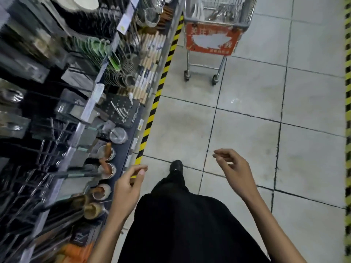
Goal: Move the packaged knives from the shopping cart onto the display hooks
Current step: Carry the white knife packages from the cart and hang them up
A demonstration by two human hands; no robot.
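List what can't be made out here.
Head view:
- Cart contents: cut off by the top edge, behind wire and blurred; knives not identifiable.
- Hooks: motion blur; free ones unclear.
- Sign on the cart: worn patch, text too small.

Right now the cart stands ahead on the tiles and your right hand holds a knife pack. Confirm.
Wrong: the right hand holds nothing, fingers loosely curled, as the head view shows. The cart does stand ahead on the tiles.
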